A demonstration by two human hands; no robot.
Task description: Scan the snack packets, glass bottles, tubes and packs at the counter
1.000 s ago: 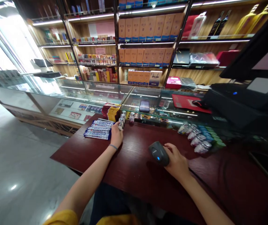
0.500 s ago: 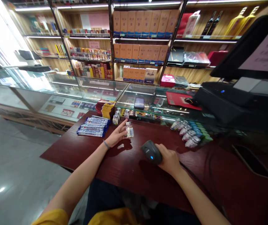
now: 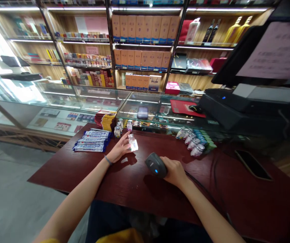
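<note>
My left hand (image 3: 119,149) is closed on a small clear bottle (image 3: 133,143), tilted, just above the dark red tabletop (image 3: 124,184). Bright light falls on the bottle's label and washes out its print. Wrapped around the handle of a black barcode scanner (image 3: 156,165), my right hand (image 3: 174,171) keeps the scanner head facing the bottle. A blue lamp glows on the scanner, and its cable trails off to the right. Several similar small bottles (image 3: 117,131) stand just beyond my left hand.
Blue-and-white wrapped sticks (image 3: 90,141) lie at left, beside stacked yellow-and-red packets (image 3: 106,120). Rows of small bottles (image 3: 193,142) lie at right, near a phone (image 3: 252,164). Behind stand a glass counter (image 3: 152,98) and a black register (image 3: 236,108).
The whole view has shifted, so things sit farther left. Bright light now covers the bottle's label, which was plainer before. Both hands keep their grips.
</note>
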